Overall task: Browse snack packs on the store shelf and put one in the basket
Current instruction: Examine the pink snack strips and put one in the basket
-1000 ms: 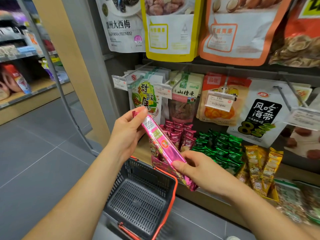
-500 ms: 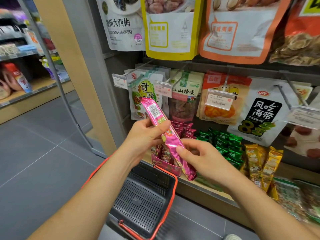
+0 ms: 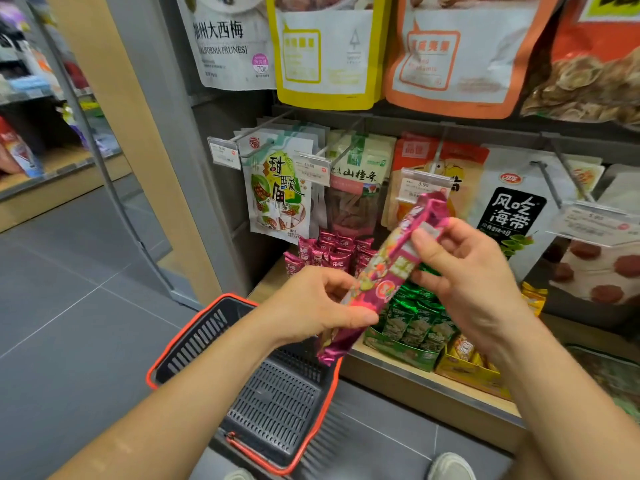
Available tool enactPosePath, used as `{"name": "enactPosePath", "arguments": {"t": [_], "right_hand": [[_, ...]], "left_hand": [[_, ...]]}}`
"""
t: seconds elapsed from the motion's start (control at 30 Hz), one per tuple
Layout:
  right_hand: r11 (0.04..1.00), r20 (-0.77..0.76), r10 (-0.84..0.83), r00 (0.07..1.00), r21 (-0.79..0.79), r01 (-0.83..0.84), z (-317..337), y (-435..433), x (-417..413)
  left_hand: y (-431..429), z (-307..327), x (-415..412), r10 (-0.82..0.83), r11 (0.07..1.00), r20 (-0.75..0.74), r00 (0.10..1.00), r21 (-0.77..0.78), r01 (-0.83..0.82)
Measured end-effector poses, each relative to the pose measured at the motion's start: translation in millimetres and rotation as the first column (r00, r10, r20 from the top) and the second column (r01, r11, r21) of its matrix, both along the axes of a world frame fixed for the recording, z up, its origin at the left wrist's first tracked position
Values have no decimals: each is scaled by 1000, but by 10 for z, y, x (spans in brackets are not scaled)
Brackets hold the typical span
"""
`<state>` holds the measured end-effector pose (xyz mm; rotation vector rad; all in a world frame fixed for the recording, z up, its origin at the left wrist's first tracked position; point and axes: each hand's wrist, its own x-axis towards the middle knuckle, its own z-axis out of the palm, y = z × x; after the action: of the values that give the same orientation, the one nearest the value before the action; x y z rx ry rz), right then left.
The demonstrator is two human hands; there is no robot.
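Between left hand (image 3: 311,306) and right hand (image 3: 465,271), pack (image 3: 389,271) slants, seemingly pinched.

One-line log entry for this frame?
phase=inspect | left hand grips pink snack pack low | right hand pinches its top | basket below, pack not in

Reference item: haw-strip pack (image 3: 360,181), hanging mid-row, marked "山楂条".

- Price tag (image 3: 311,169) overlapping its upper left corner: "13.80".
- Tamarind pack (image 3: 280,195) just left of it: "甜酸角".
- Second price tag (image 3: 424,187) just right of it: "3.90".
- White-and-black pack (image 3: 512,216) further right: "风吃海带".
- White pouch (image 3: 225,43) above and left of it: "加州大西梅", "[CALIFORNIA PRUNES]", roundel "70g".
- Pink snack pack (image 3: 391,268) in front, lower right: print blurred, not legible.
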<state>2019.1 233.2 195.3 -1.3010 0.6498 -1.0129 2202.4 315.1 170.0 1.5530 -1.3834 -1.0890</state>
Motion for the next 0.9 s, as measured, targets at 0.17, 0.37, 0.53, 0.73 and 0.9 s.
{"name": "enactPosePath", "arguments": {"t": [0.17, 0.37, 0.53, 0.73, 0.9], "right_hand": [[996, 111, -23, 994, 87, 13, 79, -58, -206], [985, 157, -7, 988, 173, -21, 87, -124, -369], [968, 20, 72, 997, 242, -74, 107, -174, -486], [944, -224, 185, 957, 311, -110, 66, -153, -548], [973, -227, 6, 974, 225, 47, 5, -226, -615]], "left_hand": [[38, -52, 107, -99, 994, 40, 994, 45, 97], [98, -40, 214, -72, 997, 79, 994, 6, 72], [115, 4, 292, 51, 998, 287, 957, -44, -40], [81, 8, 346, 177, 984, 554, 813, -114, -136], [63, 12, 482, 84, 995, 1, 996, 50, -84]]}}
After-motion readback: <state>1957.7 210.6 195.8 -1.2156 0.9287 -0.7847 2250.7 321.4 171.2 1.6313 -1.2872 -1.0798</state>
